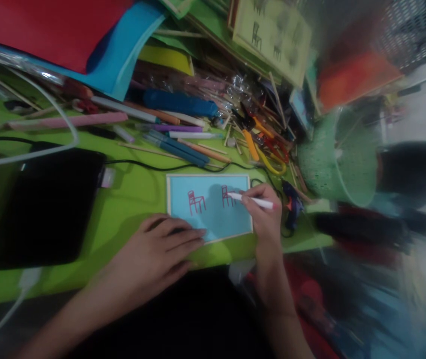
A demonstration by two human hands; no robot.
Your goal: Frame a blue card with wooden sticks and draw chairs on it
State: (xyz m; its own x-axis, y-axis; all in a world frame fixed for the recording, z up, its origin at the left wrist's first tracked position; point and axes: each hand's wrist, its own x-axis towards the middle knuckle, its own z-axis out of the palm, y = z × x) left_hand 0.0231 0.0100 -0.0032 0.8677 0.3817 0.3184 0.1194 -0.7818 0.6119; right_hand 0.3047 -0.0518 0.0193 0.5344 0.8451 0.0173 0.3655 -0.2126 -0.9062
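Card [213, 222]: light blue field, pale cream border, two chair drawings [196, 202] in pinkish red. Marker [256, 201]: white. Counter [130, 199]: lime green. Tablet [44, 209]: black. Basket [332, 159]: mint green, pattern of small holes. Scissors [269, 149]: yellow and orange-red handles. Paper: red sheet [48, 30], sky-blue sheet [130, 45]

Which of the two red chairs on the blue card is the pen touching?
The right chair, beside the right hand: the pen tip meets it. The left chair stands apart.
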